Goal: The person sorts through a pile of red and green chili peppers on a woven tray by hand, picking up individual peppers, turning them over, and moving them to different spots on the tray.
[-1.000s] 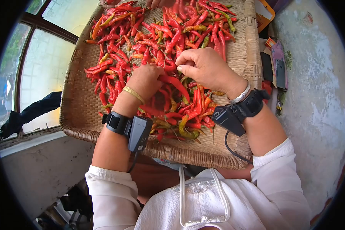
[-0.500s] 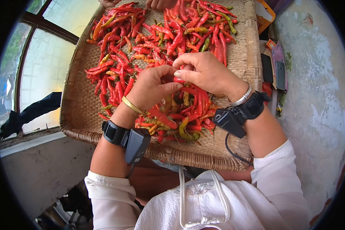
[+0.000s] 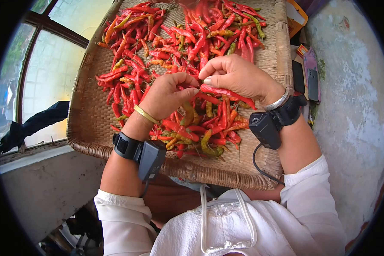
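Working at one end of a red chili (image 3: pixel 231 93) slanting toward 4 o'clock above a woven tray (image 3: pixel 254 166) of peppers (image 3: pixel 196 38), with left hand (image 3: pixel 166 96) curled at 9 and right hand (image 3: pixel 242 80) curled at 3, thumbs drawn toward fingers. Impossible to tell the gripping hand.

Bare weave along the left side of the basket (image 3: pixel 86 117) and its upper right strip gave a hand room to pass. Between them, heaped peppers (image 3: pixel 196 32) blocked low passage, and above these the left hand (image 3: pixel 168 94) and right hand (image 3: pixel 241 80) nearly closed the middle.
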The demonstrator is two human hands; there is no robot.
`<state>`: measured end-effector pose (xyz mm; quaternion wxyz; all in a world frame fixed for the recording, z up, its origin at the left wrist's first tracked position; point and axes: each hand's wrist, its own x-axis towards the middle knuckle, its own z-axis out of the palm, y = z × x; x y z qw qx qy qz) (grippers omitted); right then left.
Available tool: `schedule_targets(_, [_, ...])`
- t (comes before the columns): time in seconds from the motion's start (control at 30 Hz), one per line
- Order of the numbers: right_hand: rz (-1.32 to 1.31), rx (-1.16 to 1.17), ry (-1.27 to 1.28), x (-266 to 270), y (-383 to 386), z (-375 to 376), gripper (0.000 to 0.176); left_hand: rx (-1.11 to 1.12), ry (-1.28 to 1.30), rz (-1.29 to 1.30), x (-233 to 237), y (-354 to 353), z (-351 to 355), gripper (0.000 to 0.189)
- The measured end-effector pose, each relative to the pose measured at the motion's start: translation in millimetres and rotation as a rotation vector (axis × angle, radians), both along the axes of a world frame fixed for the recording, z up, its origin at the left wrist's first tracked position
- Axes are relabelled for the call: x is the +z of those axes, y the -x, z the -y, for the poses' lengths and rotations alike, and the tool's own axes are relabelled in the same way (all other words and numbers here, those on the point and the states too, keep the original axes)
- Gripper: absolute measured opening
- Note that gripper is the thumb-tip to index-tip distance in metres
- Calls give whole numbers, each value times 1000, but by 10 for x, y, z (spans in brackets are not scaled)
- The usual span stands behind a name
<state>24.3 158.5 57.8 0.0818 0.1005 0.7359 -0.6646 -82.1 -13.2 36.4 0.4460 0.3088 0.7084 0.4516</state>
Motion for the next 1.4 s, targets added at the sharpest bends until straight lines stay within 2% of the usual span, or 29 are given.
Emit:
schedule_targets(0.07, [119,181,-10,-19,-17,28,20,-61,-26,-107,-74,31,24,18])
schedule_targets(0.1, [119,181,-9,-2,-20,30,20,-61,-25,-106,-88,39,38,18])
schedule_targets(0.17, [55,252,-178,52,-25,27,17,-85,-13,-81,-103,53,68,17])
schedule_targets(0.23, [54,224,-196,12,-15,-23,18,-94,29,-145,-65,79,89,17])
schedule_targets(0.3, [38,13,-131,42,3,-66,16,-101,71,-210,-23,99,86,17])
schedule_targets(0.33, [26,6,-109,16,35,-124,25,-94,131,-156,-11,103,72,17])
schedule_targets(0.37, [26,6,-109,17,51,-135,25,-88,191,-100,-5,105,61,17])
schedule_targets(0.43, [-276,-402,519,17,74,-151,35,-103,150,-74,-40,99,56,17])
schedule_targets(0.47, [-416,-439,600,-57,97,-267,46,-117,110,-49,-64,94,58,17])
schedule_targets(0.5, [-415,-438,600,-51,84,-321,46,-117,109,-48,-81,91,67,17])
schedule_targets(0.57, [-357,-627,319,-31,61,-386,45,-179,36,-11,-101,100,89,18])
schedule_targets(0.6, [-264,-643,146,-43,62,-365,37,-182,36,-11,-91,112,91,18])
schedule_targets(0.63, [-263,-646,146,-43,55,-340,37,-223,42,13,-72,126,94,18])
schedule_targets(0.7, [-72,-345,35,-13,36,-213,30,-265,47,37,-22,134,87,18])
schedule_targets(0.73, [-73,-212,20,54,26,-113,25,-198,8,126,10,137,79,18])
schedule_targets(0.77, [-101,-179,-15,47,29,-5,21,-130,-32,215,32,141,72,17])
schedule_targets(0.83, [-189,-15,-152,-69,28,96,23,-91,-61,192,42,155,45,14])
schedule_targets(0.9, [-150,70,-277,-84,12,147,25,77,-169,348,50,159,24,11])
schedule_targets(1.17, [-111,46,-267,-186,25,189,24,168,-278,463,20,108,27,10])
schedule_targets(1.27, [-91,-5,-159,-210,32,217,19,184,-286,463,27,99,23,11])
schedule_targets(1.33, [-49,36,-265,-156,28,190,16,99,-300,378,13,108,18,14])
schedule_targets(1.4, [2,64,-234,-79,30,139,15,79,-272,343,46,98,9,15])
